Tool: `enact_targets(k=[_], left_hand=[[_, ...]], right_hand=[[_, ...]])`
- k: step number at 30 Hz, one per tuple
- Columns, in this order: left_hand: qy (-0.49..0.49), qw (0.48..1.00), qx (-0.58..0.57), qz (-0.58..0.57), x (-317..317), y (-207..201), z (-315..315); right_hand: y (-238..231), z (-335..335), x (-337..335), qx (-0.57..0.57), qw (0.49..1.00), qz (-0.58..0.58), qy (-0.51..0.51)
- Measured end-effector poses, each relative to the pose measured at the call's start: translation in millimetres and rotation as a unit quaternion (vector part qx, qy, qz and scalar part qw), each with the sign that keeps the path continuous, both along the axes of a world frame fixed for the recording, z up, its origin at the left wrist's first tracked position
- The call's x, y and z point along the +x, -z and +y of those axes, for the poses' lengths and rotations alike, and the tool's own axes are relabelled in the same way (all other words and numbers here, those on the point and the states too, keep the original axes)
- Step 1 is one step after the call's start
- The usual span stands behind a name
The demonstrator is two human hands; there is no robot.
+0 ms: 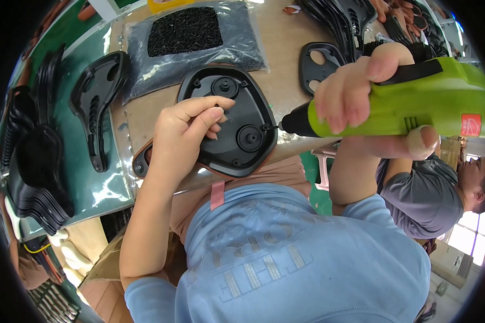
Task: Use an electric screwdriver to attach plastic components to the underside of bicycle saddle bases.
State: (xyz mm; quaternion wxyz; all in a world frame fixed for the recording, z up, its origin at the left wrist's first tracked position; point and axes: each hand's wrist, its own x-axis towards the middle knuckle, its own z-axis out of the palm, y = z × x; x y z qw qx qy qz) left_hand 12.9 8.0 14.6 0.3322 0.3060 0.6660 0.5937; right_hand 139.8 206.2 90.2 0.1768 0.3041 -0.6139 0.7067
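Note:
A black plastic shell (237, 114) with two round bosses and a brown rim lies at the table's front edge, its narrow handle pointing lower left. My left hand (186, 126) is over its left side, thumb and forefinger pinched together; a tiny dark bit shows there, too small to name. My right hand (355, 91) is wrapped around a green electric screwdriver (415, 102) with a black nose. The driver lies nearly level, its tip pointing left at the shell's right rim. A small dark screw (267, 127) appears to be at the tip, beside the rim.
Behind the shell lies a clear bag (242, 35) with many black screws (186, 31). Another black shell (99, 102) sits to the left, near stacked black shells (40, 172). More black parts (337, 27) are piled at the back right. A person in grey (423, 188) is at the right.

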Motion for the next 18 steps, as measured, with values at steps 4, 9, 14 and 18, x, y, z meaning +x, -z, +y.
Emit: enact_targets(k=[4, 9, 14, 18], left_hand=[[0.015, 0.998, -0.006, -0.055, -1, 2, -3], [0.035, 0.998, -0.004, -0.061, -2, 8, -2], [0.045, 0.996, -0.021, -0.071, -1, 9, -7], [0.060, 0.997, 0.040, 0.039, 1, 16, -5]], right_hand=[[11, -17, 1, -0.005, 0.995, -0.063, 0.081], [7, -9, -9, 0.090, 0.992, -0.090, 0.002], [17, -10, -27, 0.036, 0.990, -0.117, -0.065], [21, -12, -35, -0.007, 0.985, -0.136, -0.106]])
